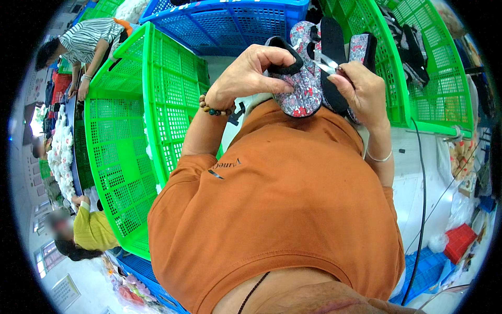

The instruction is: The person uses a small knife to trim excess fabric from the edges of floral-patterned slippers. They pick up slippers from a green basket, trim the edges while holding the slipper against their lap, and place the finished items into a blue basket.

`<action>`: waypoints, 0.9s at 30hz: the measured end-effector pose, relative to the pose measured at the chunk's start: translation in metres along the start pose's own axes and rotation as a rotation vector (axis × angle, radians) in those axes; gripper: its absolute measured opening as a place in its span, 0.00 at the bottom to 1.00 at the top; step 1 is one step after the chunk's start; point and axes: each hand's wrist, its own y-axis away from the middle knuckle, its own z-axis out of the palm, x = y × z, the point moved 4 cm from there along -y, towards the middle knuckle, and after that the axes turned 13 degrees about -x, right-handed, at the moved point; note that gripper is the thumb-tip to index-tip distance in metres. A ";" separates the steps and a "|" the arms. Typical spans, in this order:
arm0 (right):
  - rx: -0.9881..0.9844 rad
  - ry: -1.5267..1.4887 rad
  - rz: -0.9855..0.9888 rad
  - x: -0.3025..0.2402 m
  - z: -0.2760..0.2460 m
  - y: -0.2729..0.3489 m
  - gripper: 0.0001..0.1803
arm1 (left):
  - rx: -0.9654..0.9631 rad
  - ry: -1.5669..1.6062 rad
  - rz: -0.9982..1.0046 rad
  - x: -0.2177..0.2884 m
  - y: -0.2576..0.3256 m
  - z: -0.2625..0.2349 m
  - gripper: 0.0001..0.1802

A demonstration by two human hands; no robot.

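My left hand [246, 76] grips a patterned cloth shoe [303, 97] by its black-lined opening. The thumb presses on the grey, red and white printed upper, and the toe points toward my body. Held in my right hand [366, 94] is a pair of small scissors [326, 68]. Their two silver blades are apart and reach toward the shoe's side; the handles are hidden in my fingers. Just beyond and beside the held shoe lie more shoes of the same print [361, 49], and a dark sole [331, 42] faces up among them.
A tall green crate [149, 104] stands at my left. At my right, another green crate [389, 63] has dark shoes [413, 47] inside. A blue crate [225, 26] sits ahead. Black cable [422, 183] hangs at the right. Two other people work at the far left.
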 end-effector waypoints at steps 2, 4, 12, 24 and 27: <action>-0.009 -0.058 -0.065 -0.005 0.000 0.001 0.17 | 0.019 0.019 -0.012 0.000 0.000 0.000 0.14; -0.024 -0.042 -0.099 -0.008 0.001 0.001 0.18 | 0.015 0.002 -0.027 0.000 0.001 -0.001 0.14; -0.036 0.068 -0.155 -0.016 0.003 -0.005 0.20 | 0.001 0.021 -0.044 -0.003 0.000 -0.001 0.14; -0.001 0.156 -0.192 -0.015 0.002 -0.010 0.18 | -0.080 0.100 -0.067 -0.008 -0.002 0.001 0.15; 0.011 0.158 -0.189 -0.015 0.003 -0.010 0.17 | -0.098 0.110 -0.061 -0.010 -0.002 0.001 0.15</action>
